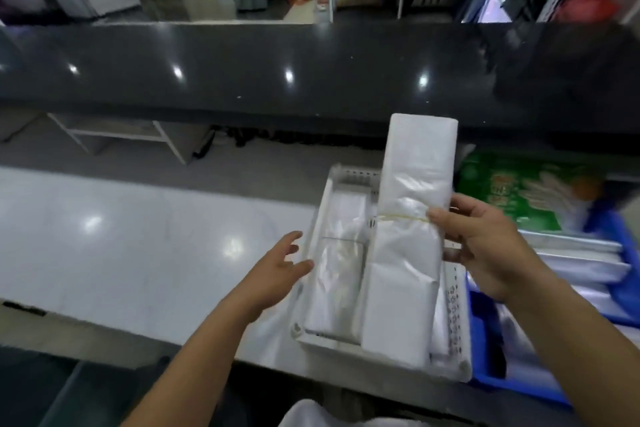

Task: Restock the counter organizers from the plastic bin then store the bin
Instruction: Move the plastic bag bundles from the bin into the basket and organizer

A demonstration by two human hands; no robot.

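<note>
Right hand point(485, 246) grips a banded bundle of white bags point(408, 239) over the white tray point(453, 291) on the tabletop point(138, 236). Left hand point(280, 263) hovers beside the tray, fingers relaxed, holding nothing. Blue bin point(491, 350) sits just right.

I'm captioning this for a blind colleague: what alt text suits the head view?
The right hand holds a banded bundle of white plastic bags over a white organizer tray on the counter. The open left hand reaches toward the tray's left edge; a blue bin sits at right.
</note>
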